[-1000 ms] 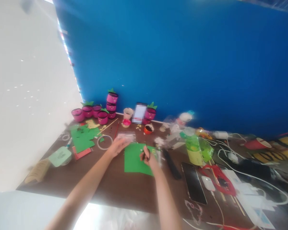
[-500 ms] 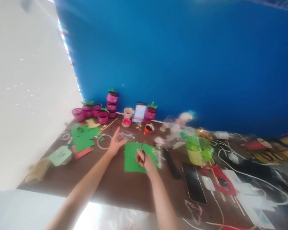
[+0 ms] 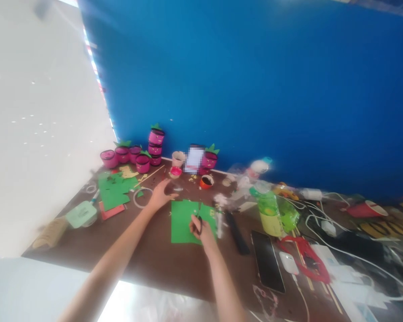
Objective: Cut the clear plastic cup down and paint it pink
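Right hand [image 3: 201,229]: fingers closed through the dark loops of a pair of scissors [image 3: 199,214], blades pointing away toward the wall and lying over the green paper sheet [image 3: 184,221]; grip suits cutting into the sheet from its far edge. Blades too blurred to tell whether parted or shut.

Left hand [image 3: 161,195]: spread open, fingers loose, holding nothing, resting at or just above the table [image 3: 154,261] beside the sheet's far left corner, near enough to steady the paper.

Green sheet flat on the brown table, between both hands.

Further out: white ring [image 3: 141,197] and green offcuts [image 3: 114,191] to the left; pink pots [image 3: 143,162] along the blue wall; phone [image 3: 267,261] and green bottle [image 3: 271,213] to the right.
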The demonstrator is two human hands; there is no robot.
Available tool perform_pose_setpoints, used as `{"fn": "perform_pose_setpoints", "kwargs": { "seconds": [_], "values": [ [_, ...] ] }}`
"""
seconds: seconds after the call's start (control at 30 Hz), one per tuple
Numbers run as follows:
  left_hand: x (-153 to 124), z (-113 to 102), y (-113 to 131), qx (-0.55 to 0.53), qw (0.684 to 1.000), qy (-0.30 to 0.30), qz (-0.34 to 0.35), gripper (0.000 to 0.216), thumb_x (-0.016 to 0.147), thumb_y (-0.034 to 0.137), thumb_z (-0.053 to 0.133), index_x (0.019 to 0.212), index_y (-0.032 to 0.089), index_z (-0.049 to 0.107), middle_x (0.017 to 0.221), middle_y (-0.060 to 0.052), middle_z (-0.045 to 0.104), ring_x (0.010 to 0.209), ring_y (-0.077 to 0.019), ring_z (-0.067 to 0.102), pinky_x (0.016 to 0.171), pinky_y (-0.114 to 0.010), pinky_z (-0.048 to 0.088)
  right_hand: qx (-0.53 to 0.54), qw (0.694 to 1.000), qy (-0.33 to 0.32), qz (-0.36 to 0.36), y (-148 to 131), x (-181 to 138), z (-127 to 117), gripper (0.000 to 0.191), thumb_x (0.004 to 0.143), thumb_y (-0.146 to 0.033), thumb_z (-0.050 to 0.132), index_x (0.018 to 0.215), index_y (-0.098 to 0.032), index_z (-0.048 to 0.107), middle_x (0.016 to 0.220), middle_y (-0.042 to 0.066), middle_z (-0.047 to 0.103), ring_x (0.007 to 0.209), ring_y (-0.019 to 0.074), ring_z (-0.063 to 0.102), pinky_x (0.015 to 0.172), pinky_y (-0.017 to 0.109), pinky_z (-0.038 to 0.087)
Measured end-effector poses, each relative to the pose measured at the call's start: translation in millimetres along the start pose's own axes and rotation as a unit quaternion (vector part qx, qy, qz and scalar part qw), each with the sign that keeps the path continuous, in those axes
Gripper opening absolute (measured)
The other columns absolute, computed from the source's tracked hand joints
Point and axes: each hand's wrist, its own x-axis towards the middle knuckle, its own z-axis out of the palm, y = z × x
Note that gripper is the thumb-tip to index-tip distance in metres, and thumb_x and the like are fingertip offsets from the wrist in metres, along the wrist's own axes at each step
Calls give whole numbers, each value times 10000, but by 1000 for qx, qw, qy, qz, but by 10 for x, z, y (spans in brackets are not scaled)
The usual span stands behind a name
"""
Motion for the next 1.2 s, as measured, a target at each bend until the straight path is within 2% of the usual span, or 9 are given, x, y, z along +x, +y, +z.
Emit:
{"fn": "perform_pose_setpoints", "kwargs": {
  "seconds": [0.07, 0.17, 0.33, 0.4, 0.57, 0.77, 0.93, 1.07, 1.2],
  "values": [
    [40, -16, 12, -37, 999, 4, -24, 688, 474, 355, 800, 1104, 191, 576, 1177, -121, 580, 1142, -320, 493, 1030, -468, 305, 6, 1000, 7, -5, 13, 4, -33, 454, 708, -606, 501, 576, -172, 527, 465, -22, 482, 377, 70, 335, 392, 223, 187],
    [87, -44, 18, -93, 995, -3, -25, 694, 427, 326, 822, 1074, 200, 606, 1138, -114, 609, 1109, -323, 516, 1030, -458, 305, 16, 1000, 9, -10, 38, 8, -54, 438, 711, -591, 509, 569, -177, 523, 466, -23, 480, 379, 72, 334, 396, 223, 191],
    [173, -100, 17, -81, 995, -52, -25, 682, 423, 290, 822, 1068, 208, 616, 1039, -76, 659, 1053, -310, 553, 1003, -436, 345, 20, 999, 9, -23, 108, 20, -59, 449, 705, -599, 507, 545, -181, 519, 451, -21, 477, 375, 78, 327, 392, 230, 197],
    [194, -128, 16, -78, 994, -71, -20, 729, 410, 269, 825, 1101, 209, 599, 1058, -71, 655, 1061, -309, 550, 999, -430, 352, 18, 999, 2, -33, 137, 24, -67, 460, 711, -604, 499, 539, -178, 522, 451, -19, 478, 377, 77, 327, 393, 230, 202],
    [181, -192, 33, -122, 988, -83, -49, 959, 344, 212, 837, 1236, 202, 483, 1223, -98, 563, 1173, -324, 469, 1041, -457, 283, 26, 999, 1, -43, 188, 32, -86, 458, 721, -596, 495, 535, -178, 523, 442, -23, 468, 375, 74, 329, 397, 226, 207],
    [234, -200, 129, -115, 988, -94, -32, 858, 405, 232, 828, 1199, 190, 504, 1254, -122, 523, 1173, -315, 464, 1032, -458, 294, 14, 998, 7, -58, 238, 65, -78, 469, 721, -609, 481, 535, -180, 522, 439, -25, 475, 371, 76, 332, 398, 223, 215],
    [336, -156, 232, -74, 996, -45, 6, 960, 415, 259, 826, 1279, 161, 421, 1371, -156, 379, 1284, -344, 309, 1074, -461, 198, 21, 998, 9, -58, 262, 82, -67, 468, 716, -616, 478, 546, -182, 521, 433, -29, 467, 369, 78, 324, 397, 223, 212],
    [413, -106, 342, -73, 995, -65, 29, 812, 424, 236, 816, 1185, 195, 533, 1238, -117, 520, 1250, -352, 351, 1078, -454, 186, 12, 998, -1, -66, 258, 70, -60, 456, 726, -600, 490, 542, -184, 519, 445, -30, 468, 394, 83, 339, 419, 227, 229],
    [481, -99, 421, -83, 994, -75, 5, 654, 365, 164, 819, 993, 207, 643, 1018, -84, 622, 1148, -349, 455, 1050, -454, 256, 3, 997, 5, -74, 260, 57, -43, 458, 717, -603, 499, 530, -185, 511, 451, -29, 469, 419, 95, 368, 445, 234, 254]
  ]
}}
